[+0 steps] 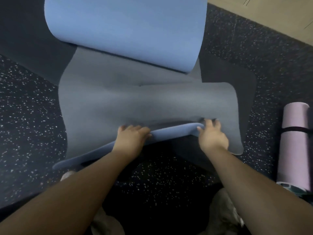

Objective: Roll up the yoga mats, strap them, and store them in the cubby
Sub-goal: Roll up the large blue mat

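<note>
Fingers [133,128] of the left hand [131,137] curl over the near edge of the blue mat [128,31], gripping the start of the roll; fingers [210,123] of the right hand [212,136] curl over the same edge further right, thumb toward the fold, pinching the mat where its corner turns over. Both forearms reach forward from the bottom of the view.

Only a narrow strip of the near end is turned over, showing the blue face as a thin band running from the lower left up to the right hand. Beyond the hands the mat lies with its grey underside up, rippled and uneven rather than flat. At the far end it curls back over itself in a wide loose loop, blue face outward, near the top of the view.

Under the blue mat lies a dark mat [228,82], spread flat on the floor [25,107] and showing along the right side and the upper left. That floor is black rubber with white flecks. A tan floor strip [271,14] crosses the top right corner.

Well to the right, apart from the blue mat, a pink mat [294,143] lies fully rolled on the floor, with a dark strap [294,129] wrapped around its middle.

At the bottom of the view, light-coloured shoes [223,211] show between and below the arms, blurred.
</note>
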Available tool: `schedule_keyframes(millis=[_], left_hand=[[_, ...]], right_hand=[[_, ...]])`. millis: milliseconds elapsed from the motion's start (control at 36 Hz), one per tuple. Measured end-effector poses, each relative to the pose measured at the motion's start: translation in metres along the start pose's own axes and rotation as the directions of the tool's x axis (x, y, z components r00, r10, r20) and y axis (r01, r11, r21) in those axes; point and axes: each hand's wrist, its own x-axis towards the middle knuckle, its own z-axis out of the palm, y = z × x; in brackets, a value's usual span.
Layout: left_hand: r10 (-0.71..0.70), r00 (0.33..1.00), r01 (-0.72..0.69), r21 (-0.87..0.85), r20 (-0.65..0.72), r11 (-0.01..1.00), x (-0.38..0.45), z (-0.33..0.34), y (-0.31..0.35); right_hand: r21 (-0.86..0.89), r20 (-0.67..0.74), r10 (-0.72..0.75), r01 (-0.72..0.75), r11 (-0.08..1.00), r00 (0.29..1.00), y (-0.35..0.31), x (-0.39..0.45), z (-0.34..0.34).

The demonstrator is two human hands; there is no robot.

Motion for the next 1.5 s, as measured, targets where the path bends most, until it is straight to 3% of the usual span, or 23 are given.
schedule_keyframes(millis=[167,333,472,583,722,806,917,972,1000,1056,1111,1139,1278,1361,1500], left_hand=[[0.007,0.999,-0.009,0.055,0.034,0.998,0.021,0.006,0.033],[-0.037,0.997,0.04,0.037,-0.064,0.999,0.001,0.01,0.011],[-0.02,0.988,0.034,0.087,-0.153,0.996,-0.001,-0.005,0.004],[-0.008,0.942,0.051,0.119,-0.336,0.992,-0.004,-0.022,-0.003],[-0.069,0.886,0.139,0.122,-0.459,0.983,-0.023,-0.02,-0.017],[0.032,0.87,0.085,0.214,-0.492,0.973,-0.041,-0.013,-0.019],[0.25,0.907,-0.153,0.288,-0.339,0.945,-0.065,0.008,-0.016],[0.2,0.972,-0.162,0.264,-0.125,0.951,-0.077,0.026,-0.011],[0.106,0.994,-0.109,0.226,0.027,0.968,-0.082,0.032,-0.008],[-0.064,0.958,0.012,0.183,0.279,0.983,-0.092,0.047,-0.006],[-0.17,0.849,0.11,0.147,0.501,0.983,-0.098,0.057,-0.008],[-0.174,0.817,0.117,0.138,0.55,0.984,-0.099,0.06,-0.008],[-0.1,0.841,0.032,0.134,0.532,0.99,-0.092,0.057,-0.004],[0.072,0.88,-0.129,0.09,0.47,0.988,-0.082,0.046,0.009],[0.323,0.808,-0.332,-0.071,0.492,0.94,-0.072,0.043,0.038]], right_hand=[[-0.016,0.041,0.147,-0.147,0.989,0.988,0.037,0.001,-0.001],[-0.171,0.055,0.023,-0.014,0.985,0.998,0.036,-0.018,0.015],[-0.156,-0.008,-0.073,0.071,0.985,0.997,0.032,-0.026,0.008],[-0.14,-0.046,-0.136,0.128,0.982,0.99,0.026,-0.034,0.003],[-0.177,-0.047,-0.258,0.247,0.953,0.965,0.011,-0.042,-0.005],[-0.177,-0.038,-0.273,0.262,0.949,0.961,0.005,-0.044,-0.003],[-0.113,-0.038,-0.18,0.175,0.978,0.983,0.008,-0.039,0.003],[-0.077,-0.035,-0.145,0.142,0.987,0.989,0.01,-0.035,0.005],[-0.069,-0.032,-0.137,0.135,0.988,0.99,0.01,-0.033,0.006],[-0.069,-0.026,-0.14,0.137,0.988,0.99,0.009,-0.031,0.007],[-0.078,-0.018,-0.151,0.149,0.986,0.988,0.007,-0.031,0.008],[-0.082,-0.011,-0.153,0.151,0.985,0.988,0.006,-0.032,0.008],[-0.071,0.005,-0.135,0.135,0.988,0.991,0.007,-0.031,0.014],[-0.061,0.009,-0.134,0.135,0.989,0.991,0.008,-0.03,0.014],[-0.04,0.03,-0.167,0.168,0.985,0.986,0.008,-0.028,0.008]])
